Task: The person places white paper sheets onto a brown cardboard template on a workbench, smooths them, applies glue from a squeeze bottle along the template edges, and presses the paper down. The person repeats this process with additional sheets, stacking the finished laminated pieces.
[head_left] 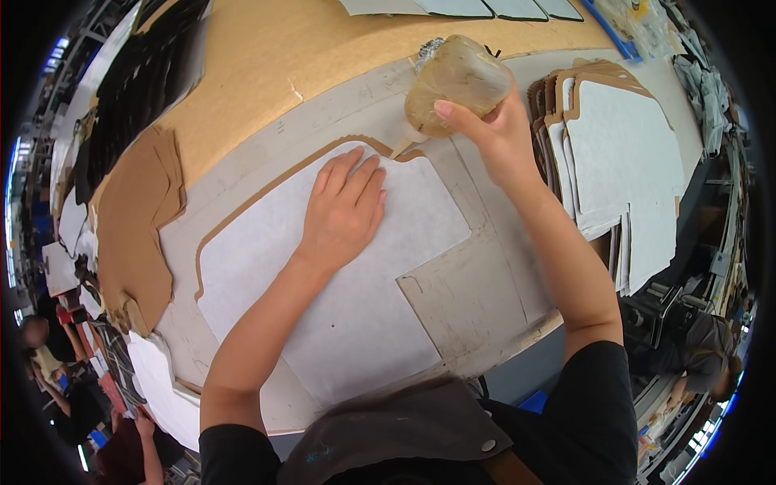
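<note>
A large white cut-out panel (pixel 356 323) with a brown edge (pixel 263 191) lies flat on the worktable before me. My left hand (pixel 343 206) rests palm down near its far edge, fingers stretched out over the white surface. In my right hand (pixel 501 137) is a cloudy, yellowish squeeze bottle (pixel 461 81), gripped with the thumb across its near side. The bottle is tipped downward, and its narrow nozzle (pixel 402 145) meets the brown edge at a notch, just right of my left fingertips. Whether anything flows from the tip is too small to tell.
At right stands a stack of similar white and brown panels (pixel 622 145). Brown cut pieces (pixel 137 218) lie on the left, with black pieces (pixel 149 81) behind them. Plastic bags (pixel 643 28) sit at the far right. Other people work beyond both sides of the table.
</note>
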`<state>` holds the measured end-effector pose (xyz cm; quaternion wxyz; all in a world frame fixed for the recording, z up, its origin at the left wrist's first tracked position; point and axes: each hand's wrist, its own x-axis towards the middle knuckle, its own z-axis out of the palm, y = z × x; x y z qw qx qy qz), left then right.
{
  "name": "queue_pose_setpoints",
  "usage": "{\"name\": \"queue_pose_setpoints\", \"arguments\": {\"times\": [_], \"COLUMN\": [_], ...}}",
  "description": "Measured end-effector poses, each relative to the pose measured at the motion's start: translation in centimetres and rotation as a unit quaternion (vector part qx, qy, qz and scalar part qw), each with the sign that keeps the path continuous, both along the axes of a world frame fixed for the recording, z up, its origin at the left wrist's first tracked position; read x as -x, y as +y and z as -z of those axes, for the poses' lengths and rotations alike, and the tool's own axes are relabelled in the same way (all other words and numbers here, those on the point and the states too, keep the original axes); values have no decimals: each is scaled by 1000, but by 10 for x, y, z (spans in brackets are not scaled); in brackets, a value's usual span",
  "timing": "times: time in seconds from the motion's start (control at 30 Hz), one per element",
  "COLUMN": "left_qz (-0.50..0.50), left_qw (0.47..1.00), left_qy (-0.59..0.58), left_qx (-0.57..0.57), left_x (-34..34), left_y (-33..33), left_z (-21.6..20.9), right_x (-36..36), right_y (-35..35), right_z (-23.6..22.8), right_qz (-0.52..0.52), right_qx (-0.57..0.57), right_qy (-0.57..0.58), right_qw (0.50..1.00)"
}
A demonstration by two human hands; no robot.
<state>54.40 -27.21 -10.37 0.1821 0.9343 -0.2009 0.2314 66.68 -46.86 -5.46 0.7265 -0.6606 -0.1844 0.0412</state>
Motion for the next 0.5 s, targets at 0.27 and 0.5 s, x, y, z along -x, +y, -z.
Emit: {"name": "queue_pose_setpoints", "arguments": {"times": [0.27,0.5], "left_qz": [-32,-63], "left_qw": [999,996], "left_qy": [15,35], "left_qx": [-24,-44], "left_x": [-2,-1], "left_y": [0,0], "left_z": [1,0], "right_x": [-4,-4], "right_y": [-8,-24], "right_z": [-3,-11], "right_qz": [-2,22], "right_qx": [36,52], "right_qy": [13,56], "right_qw": [999,997]}}
